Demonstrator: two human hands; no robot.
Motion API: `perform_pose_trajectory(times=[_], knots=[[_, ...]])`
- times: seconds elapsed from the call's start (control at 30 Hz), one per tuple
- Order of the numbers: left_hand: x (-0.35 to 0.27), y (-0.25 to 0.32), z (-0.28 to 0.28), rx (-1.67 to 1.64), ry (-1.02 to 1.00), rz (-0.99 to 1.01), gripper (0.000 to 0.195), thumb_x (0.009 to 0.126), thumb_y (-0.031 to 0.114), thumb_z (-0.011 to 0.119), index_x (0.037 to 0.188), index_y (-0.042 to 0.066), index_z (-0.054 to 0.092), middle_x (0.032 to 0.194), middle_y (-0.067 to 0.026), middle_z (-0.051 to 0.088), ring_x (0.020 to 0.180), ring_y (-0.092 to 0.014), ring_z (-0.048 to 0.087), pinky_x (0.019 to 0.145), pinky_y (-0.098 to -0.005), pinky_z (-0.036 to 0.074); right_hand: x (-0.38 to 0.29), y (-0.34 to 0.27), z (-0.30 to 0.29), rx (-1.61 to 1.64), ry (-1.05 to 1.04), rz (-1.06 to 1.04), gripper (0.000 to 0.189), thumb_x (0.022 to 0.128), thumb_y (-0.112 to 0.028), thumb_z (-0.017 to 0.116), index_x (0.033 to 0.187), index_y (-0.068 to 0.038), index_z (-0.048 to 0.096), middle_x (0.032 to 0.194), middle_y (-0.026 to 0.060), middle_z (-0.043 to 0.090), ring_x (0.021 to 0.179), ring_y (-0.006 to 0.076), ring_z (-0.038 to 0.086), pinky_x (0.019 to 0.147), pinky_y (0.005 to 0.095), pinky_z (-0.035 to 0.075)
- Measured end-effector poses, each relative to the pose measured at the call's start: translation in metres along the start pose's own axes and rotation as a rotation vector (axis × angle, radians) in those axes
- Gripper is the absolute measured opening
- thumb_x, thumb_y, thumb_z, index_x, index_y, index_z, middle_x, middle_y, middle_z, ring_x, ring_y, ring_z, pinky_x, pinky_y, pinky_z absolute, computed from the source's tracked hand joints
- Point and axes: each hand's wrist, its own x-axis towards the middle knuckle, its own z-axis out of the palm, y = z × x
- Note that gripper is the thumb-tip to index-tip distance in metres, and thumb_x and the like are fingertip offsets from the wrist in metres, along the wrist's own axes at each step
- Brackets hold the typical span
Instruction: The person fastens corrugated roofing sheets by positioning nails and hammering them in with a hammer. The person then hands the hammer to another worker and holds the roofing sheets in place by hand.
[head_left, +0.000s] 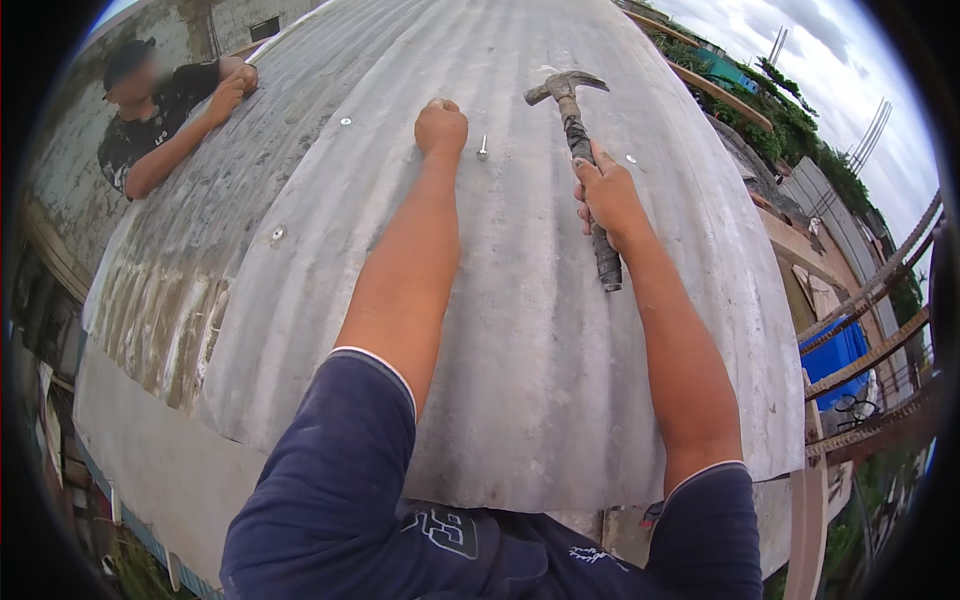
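Observation:
My right hand (609, 193) grips a claw hammer (577, 135) around its handle, which is wrapped in dark tape. The hammer's head points away from me, above a corrugated metal roofing sheet (495, 337). To the left, my left hand (441, 129) is closed in a fist over the same sheet; whether anything small is inside it is hidden. Just right of that fist, a roofing nail (483, 148) is on the sheet, its wide head on the side toward me. Other nail heads dot the metal, one (346, 121) left of my fist and another (631, 158) beside my right hand.
A person (161, 112) in a dark cap leans on the roof's left side, next to a weathered wall (64, 150). An older, stained sheet (157, 322) lies along the left. Rusty rebar (870, 360) juts in at the right, before a blue container (834, 360). The sheet's edge is close to my body.

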Motion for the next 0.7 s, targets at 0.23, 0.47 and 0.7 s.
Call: perform_pose_trajectory(times=[0.23,0.47,0.7], knots=[[0.017,-0.004,-0.053,0.212,-0.574,0.458,0.046,0.079,-0.006,0.050,0.114,0.013,0.072,0.122,-0.0114,0.068,0.107,-0.029,0.066,0.091,-0.0390,0.053,0.011,0.022,-0.012,0.244,-0.152,0.206,0.064,0.095,-0.017,0.057,0.152,-0.008,0.028,0.079,0.0053,0.053,0.057,0.0133,0.053,0.044,0.0327,0.047],[-0.037,0.029,-0.088,0.684,-0.727,0.960,0.051,0.082,-0.010,0.050,0.121,0.015,0.069,0.143,-0.0006,0.056,0.118,-0.028,0.061,0.097,-0.0408,0.050,0.014,0.035,-0.024,0.371,-0.186,0.224,0.049,0.095,-0.019,0.059,0.141,-0.008,0.043,0.082,0.0053,0.056,0.056,0.0115,0.054,0.045,0.0306,0.050],[-0.034,0.030,-0.074,0.784,-0.733,1.138,0.020,0.086,-0.003,0.053,0.097,0.005,0.067,0.121,-0.0059,0.067,0.099,-0.031,0.065,0.087,-0.0424,0.052,0.014,0.036,-0.021,0.359,-0.150,0.202,0.042,0.096,-0.020,0.059,0.135,-0.007,0.049,0.082,0.0048,0.056,0.056,0.0104,0.054,0.044,0.0294,0.050]])
